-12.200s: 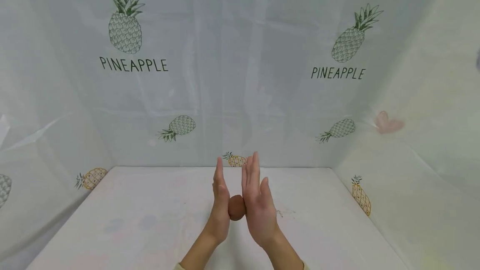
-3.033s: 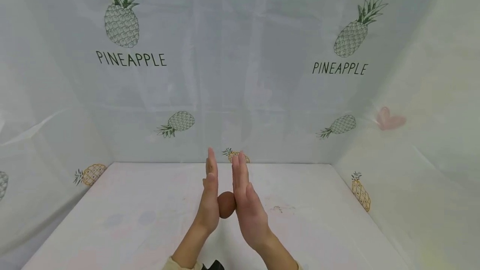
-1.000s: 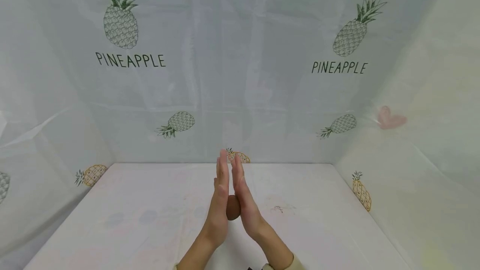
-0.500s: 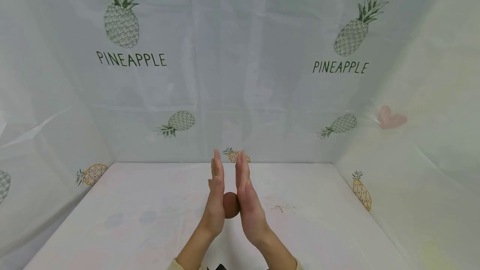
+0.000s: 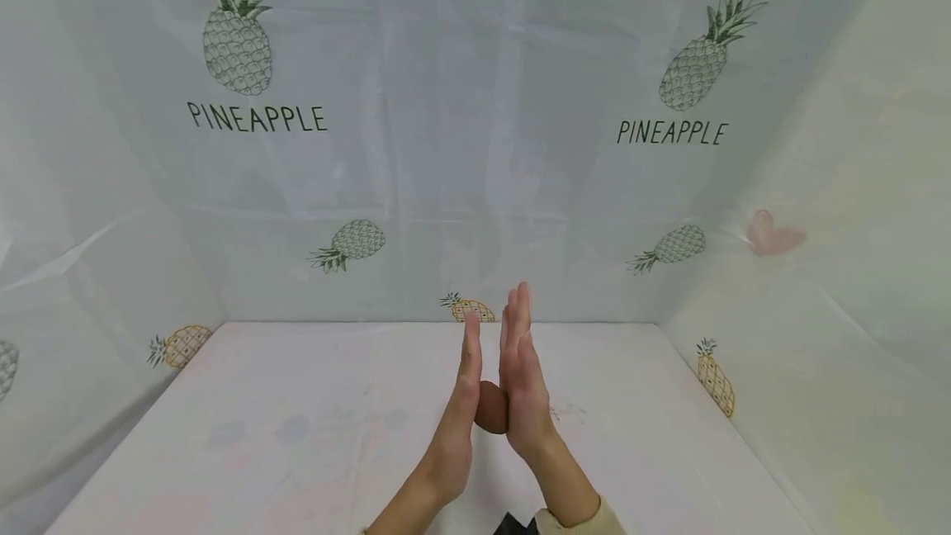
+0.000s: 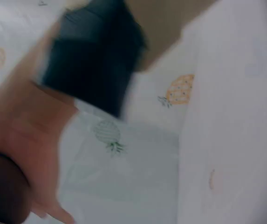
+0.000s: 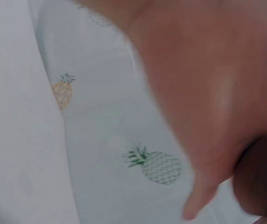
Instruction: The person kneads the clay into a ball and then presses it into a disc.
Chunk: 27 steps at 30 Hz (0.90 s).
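A smooth, brown, rounded lump (image 5: 492, 408), clay-like in look, sits pressed between two palms above the table. My left hand (image 5: 462, 403) touches its left side with straight fingers pointing up and away. Against its right side lies the palm of my right hand (image 5: 524, 386), fingers also straight and a little farther forward. In the left wrist view the brown lump (image 6: 5, 189) appears dark and cut off by the frame edge. The right wrist view shows part of the brown lump (image 7: 261, 177) beside the blurred right hand (image 7: 212, 84).
A white-covered table (image 5: 297, 452) spreads below the hands, with a few small brown smears right of them. Pineapple-printed sheeting (image 5: 475, 147) hangs behind and at both sides. A black strap (image 5: 514, 525) shows at the right sleeve.
Both hands have shifted right with the brown lump between them. The right hand has slid forward and the left back, after similar back-and-forth shifts earlier. The lump now looks slightly tilted and longer.
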### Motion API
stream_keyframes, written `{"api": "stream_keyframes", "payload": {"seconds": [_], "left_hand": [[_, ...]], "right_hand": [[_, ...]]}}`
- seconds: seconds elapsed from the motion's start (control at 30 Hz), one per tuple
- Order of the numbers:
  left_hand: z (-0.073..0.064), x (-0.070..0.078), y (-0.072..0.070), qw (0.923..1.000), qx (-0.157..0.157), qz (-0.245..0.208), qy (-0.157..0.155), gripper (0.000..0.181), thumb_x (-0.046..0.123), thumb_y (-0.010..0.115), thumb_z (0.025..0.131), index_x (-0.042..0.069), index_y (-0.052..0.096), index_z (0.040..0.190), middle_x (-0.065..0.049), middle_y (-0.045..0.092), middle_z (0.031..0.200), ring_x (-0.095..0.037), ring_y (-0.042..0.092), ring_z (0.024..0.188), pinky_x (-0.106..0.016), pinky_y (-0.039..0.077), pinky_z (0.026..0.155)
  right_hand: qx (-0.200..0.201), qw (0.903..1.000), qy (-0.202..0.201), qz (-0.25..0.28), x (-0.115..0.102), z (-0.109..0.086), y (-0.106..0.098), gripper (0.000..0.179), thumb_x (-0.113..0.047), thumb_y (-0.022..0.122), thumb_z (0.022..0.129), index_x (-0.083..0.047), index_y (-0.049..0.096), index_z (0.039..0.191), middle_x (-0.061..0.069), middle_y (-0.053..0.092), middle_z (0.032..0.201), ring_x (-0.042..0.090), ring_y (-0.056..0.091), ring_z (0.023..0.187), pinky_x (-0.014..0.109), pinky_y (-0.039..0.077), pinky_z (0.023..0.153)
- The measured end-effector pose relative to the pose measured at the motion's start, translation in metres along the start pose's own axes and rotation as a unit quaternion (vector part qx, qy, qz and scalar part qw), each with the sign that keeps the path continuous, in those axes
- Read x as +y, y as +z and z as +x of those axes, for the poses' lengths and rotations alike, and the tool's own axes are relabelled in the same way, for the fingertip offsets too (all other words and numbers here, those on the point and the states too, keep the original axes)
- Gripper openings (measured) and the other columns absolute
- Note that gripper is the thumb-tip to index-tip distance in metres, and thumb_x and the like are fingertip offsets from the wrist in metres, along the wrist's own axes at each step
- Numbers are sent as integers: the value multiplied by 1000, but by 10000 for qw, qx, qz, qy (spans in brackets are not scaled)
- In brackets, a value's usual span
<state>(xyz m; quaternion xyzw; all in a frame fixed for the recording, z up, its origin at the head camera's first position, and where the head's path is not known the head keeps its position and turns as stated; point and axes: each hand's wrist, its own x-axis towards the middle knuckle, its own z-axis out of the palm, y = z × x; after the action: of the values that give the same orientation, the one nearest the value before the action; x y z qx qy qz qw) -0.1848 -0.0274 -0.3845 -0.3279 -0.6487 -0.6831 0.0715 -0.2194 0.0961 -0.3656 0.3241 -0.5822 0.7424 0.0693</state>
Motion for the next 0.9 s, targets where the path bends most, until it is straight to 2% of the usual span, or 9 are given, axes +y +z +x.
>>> {"api": "stream_keyframes", "payload": {"seconds": [0.1, 0.23, 0.37, 0.47, 0.6, 0.67, 0.77, 0.9], "left_hand": [[-1, 5, -4, 9999, 50, 87, 100, 57, 33, 2, 113, 40, -9, 169, 21, -15, 176, -5, -19, 161, -70, -16, 122], [2, 9, -14, 9994, 273, 44, 212, 59, 35, 2, 112, 39, -9, 170, 21, -15, 176, -5, -17, 161, -65, -16, 124], [6, 11, -28, 9978, 577, -252, 224, 59, 47, 6, 111, 44, -10, 169, 25, -17, 174, -3, -20, 160, -64, -18, 124], [9, 10, -38, 9953, 924, -116, 257, 62, 58, 7, 110, 45, -9, 168, 26, -16, 174, -3, -21, 159, -65, -19, 123], [13, 3, -51, 9893, 1449, 136, 135, 63, 60, 6, 109, 44, -6, 169, 28, -13, 174, -2, -20, 160, -64, -18, 125], [14, 0, -55, 9874, 1578, 128, 41, 62, 58, 6, 110, 44, -6, 169, 28, -12, 173, -2, -19, 160, -64, -17, 125], [15, -4, -54, 9884, 1515, 72, -117, 60, 58, 4, 110, 46, -6, 168, 26, -14, 173, -4, -20, 160, -66, -18, 124], [12, -5, -40, 9926, 1179, 39, -272, 58, 55, 2, 111, 47, -6, 168, 23, -14, 174, -11, -20, 161, -71, -17, 121]], "right_hand": [[-277, 9991, 295, 134, 7, 2, 3, 60, -48, 4, 113, -38, -18, 168, -14, -19, 175, 16, -22, 162, 64, -21, 123], [-812, 9934, 781, 223, 11, 1, 12, 61, -55, 1, 112, -39, -17, 168, -13, -15, 176, 14, -18, 163, 58, -18, 127], [-1195, 9837, 1289, 379, 9, -4, 22, 59, -57, 2, 112, -45, -13, 168, -12, -11, 177, 13, -10, 164, 55, -12, 130], [-1359, 9797, 1410, 417, 3, -7, 29, 58, -56, 1, 112, -47, -13, 167, -11, -12, 177, 15, -10, 164, 58, -12, 129], [-1589, 9797, 1184, 313, -5, -12, 36, 58, -53, -2, 111, -45, -17, 167, -13, -15, 176, 15, -14, 163, 66, -16, 125], [-1684, 9803, 984, 327, -8, -14, 39, 59, -51, -3, 111, -42, -19, 167, -15, -16, 176, 13, -16, 163, 66, -18, 124], [-1637, 9838, 593, 423, -11, -14, 40, 59, -47, -5, 111, -37, -20, 168, -15, -17, 176, 12, -19, 162, 62, -19, 124], [-1228, 9907, 132, 569, -9, -12, 36, 59, -42, -4, 111, -36, -17, 168, -12, -16, 177, 14, -19, 163, 57, -21, 125]]}}
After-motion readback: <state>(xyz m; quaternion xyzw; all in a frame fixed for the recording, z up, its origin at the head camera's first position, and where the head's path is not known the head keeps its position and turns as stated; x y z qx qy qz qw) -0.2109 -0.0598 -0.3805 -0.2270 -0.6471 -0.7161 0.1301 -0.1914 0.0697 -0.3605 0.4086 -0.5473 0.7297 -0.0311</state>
